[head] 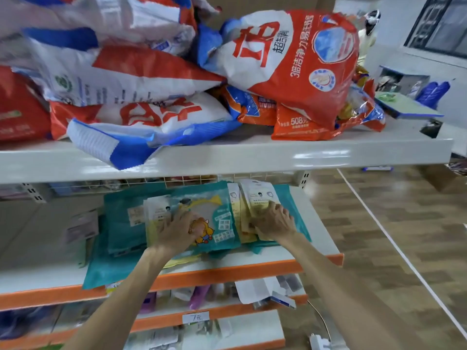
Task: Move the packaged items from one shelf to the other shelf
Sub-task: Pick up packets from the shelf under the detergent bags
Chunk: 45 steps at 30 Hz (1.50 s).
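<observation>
Both hands reach onto the middle shelf (322, 236), which has an orange front edge. The left hand (177, 231) lies flat with fingers spread, pressing on a teal packet (219, 221) with a cartoon print and touching a pale packet (158, 210) beside it. The right hand (274, 222) rests, fingers slightly bent, on a stack of pale packets (257, 198) at the teal packet's right edge; I cannot tell whether its thumb hooks under them. More teal packets lie underneath. The upper shelf (252, 157) carries big red, white and blue bags (290, 64). Below, a tag (195, 317) reads 7.
</observation>
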### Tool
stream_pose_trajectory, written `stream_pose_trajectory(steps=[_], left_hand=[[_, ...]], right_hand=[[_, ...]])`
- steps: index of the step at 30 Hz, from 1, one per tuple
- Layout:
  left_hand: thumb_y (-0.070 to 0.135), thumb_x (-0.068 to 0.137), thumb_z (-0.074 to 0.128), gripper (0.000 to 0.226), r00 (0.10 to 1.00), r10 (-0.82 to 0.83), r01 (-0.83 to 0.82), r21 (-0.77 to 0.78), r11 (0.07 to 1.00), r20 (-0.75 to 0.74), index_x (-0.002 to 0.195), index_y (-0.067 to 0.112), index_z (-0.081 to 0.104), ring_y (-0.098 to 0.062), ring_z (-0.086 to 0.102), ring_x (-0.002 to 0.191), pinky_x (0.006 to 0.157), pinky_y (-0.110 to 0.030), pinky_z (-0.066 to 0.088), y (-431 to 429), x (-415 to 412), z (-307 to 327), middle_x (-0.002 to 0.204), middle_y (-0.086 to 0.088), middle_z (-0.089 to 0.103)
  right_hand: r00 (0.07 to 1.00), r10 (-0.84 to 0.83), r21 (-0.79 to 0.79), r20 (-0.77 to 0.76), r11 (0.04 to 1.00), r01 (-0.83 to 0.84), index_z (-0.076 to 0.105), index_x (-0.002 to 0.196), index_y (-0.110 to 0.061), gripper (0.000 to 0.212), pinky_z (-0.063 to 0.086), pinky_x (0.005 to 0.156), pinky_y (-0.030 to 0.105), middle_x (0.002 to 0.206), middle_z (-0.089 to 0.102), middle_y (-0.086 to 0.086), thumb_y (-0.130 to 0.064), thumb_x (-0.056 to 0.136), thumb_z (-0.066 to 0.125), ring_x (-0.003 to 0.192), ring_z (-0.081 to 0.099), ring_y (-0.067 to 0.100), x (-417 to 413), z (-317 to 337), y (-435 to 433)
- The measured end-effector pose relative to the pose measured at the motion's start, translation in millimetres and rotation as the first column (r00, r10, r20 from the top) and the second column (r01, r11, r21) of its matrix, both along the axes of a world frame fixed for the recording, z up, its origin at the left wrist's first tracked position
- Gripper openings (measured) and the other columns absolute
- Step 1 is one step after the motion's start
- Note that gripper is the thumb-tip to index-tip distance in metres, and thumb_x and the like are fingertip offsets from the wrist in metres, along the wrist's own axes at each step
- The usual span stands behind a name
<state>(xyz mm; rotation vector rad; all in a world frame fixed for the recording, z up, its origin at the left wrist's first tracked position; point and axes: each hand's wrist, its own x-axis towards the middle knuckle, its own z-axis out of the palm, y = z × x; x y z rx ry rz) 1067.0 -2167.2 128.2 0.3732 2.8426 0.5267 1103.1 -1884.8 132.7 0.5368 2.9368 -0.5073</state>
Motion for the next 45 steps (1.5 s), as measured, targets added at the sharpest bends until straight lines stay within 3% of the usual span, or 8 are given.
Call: stream_pose_trajectory(steps=[5, 11, 18, 22, 27, 31, 40, 45], left_hand=[[0.073, 0.077, 0.06, 0.103, 0.943, 0.326, -0.332, -0.098, 0.938, -0.071, 0.143, 0.003, 0.023, -0.04, 0.029, 0.136, 0.109, -0.048, 0.03, 16, -2, 4, 0.146, -0.024, 0.026], [0.041, 0.084, 0.069, 0.082, 0.889, 0.454, -0.452, -0.044, 0.891, 0.055, 0.142, -0.004, 0.033, -0.044, 0.032, 0.135, 0.11, -0.05, 0.029, 26, -7, 20, 0.146, -0.028, 0.031], [0.082, 0.082, 0.032, 0.109, 0.906, 0.411, -0.405, -0.076, 0.911, 0.096, 0.138, -0.012, 0.032, -0.055, 0.03, 0.131, 0.111, -0.054, 0.03, 26, -13, 4, 0.141, -0.043, 0.029], [0.048, 0.081, 0.07, 0.086, 0.889, 0.436, -0.438, -0.016, 0.899, 0.141, 0.139, -0.007, 0.037, -0.053, 0.038, 0.128, 0.105, -0.058, 0.035, 33, -17, 13, 0.14, -0.036, 0.036], [0.086, 0.074, 0.037, 0.105, 0.892, 0.429, -0.43, -0.027, 0.903, 0.146, 0.128, -0.004, 0.047, -0.051, 0.05, 0.113, 0.1, -0.059, 0.043, 15, -69, -76, 0.126, -0.033, 0.052], [0.102, 0.061, 0.017, 0.132, 0.928, 0.346, -0.341, -0.062, 0.938, 0.136, 0.147, 0.002, 0.025, -0.05, 0.035, 0.13, 0.109, -0.058, 0.029, 11, -91, -117, 0.145, -0.035, 0.035], [0.049, 0.077, 0.075, 0.108, 0.911, 0.359, -0.363, -0.022, 0.932, 0.204, 0.148, -0.008, 0.018, -0.057, 0.003, 0.141, 0.113, -0.062, 0.011, 29, -28, 15, 0.152, -0.041, 0.006], [0.075, 0.04, 0.074, 0.131, 0.897, 0.358, -0.387, 0.069, 0.919, 0.261, 0.138, -0.002, 0.035, -0.055, 0.025, 0.134, 0.108, -0.069, 0.025, 27, -52, -24, 0.147, -0.034, 0.028]], right_hand=[[1.0, 0.0, 0.037, 0.01, 0.999, 0.0, 0.025, 0.145, -0.008, 0.084, 0.035, 0.109, 0.047, 0.146, 0.035, 0.012, -0.061, 0.087, 0.051, 0.135, 0.035, 0.032, -5, -15, -12], [0.993, 0.106, 0.218, -0.051, 0.972, -0.093, 0.048, 0.118, -0.011, 0.023, 0.044, 0.07, 0.036, 0.114, 0.06, 0.009, -0.024, 0.103, 0.037, 0.097, 0.06, 0.028, 2, 3, 1], [0.987, 0.158, 0.276, 0.031, 0.948, -0.16, 0.039, 0.137, -0.011, 0.037, 0.045, 0.093, 0.04, 0.137, 0.047, 0.01, -0.018, 0.101, 0.043, 0.123, 0.048, 0.03, 12, 4, -15], [0.986, 0.154, 0.3, -0.068, 0.945, -0.127, 0.044, 0.126, -0.011, 0.025, 0.048, 0.079, 0.038, 0.119, 0.059, 0.01, -0.016, 0.103, 0.036, 0.104, 0.059, 0.029, 8, 13, -21], [0.914, -0.11, -0.186, -0.391, 0.982, 0.039, 0.05, 0.088, -0.009, 0.014, 0.049, 0.05, 0.036, 0.068, 0.062, 0.003, -0.015, 0.091, 0.039, 0.058, 0.059, 0.021, -12, 60, -4], [0.902, -0.297, -0.546, -0.312, 0.833, 0.086, 0.059, 0.067, 0.001, 0.018, 0.045, 0.049, 0.028, 0.059, 0.063, 0.005, -0.015, 0.072, 0.052, 0.055, 0.059, 0.022, -10, 74, 17], [0.926, -0.376, -0.49, 0.04, 0.8, 0.346, 0.056, 0.069, -0.01, 0.013, 0.055, 0.055, 0.039, 0.068, 0.062, 0.009, -0.017, 0.065, 0.067, 0.06, 0.061, 0.023, 15, 6, 49], [0.913, -0.405, -0.525, -0.043, 0.787, 0.324, 0.056, 0.074, -0.008, 0.032, 0.052, 0.053, 0.035, 0.069, 0.06, 0.008, -0.036, 0.08, 0.072, 0.063, 0.062, 0.023, 3, 9, 41]])
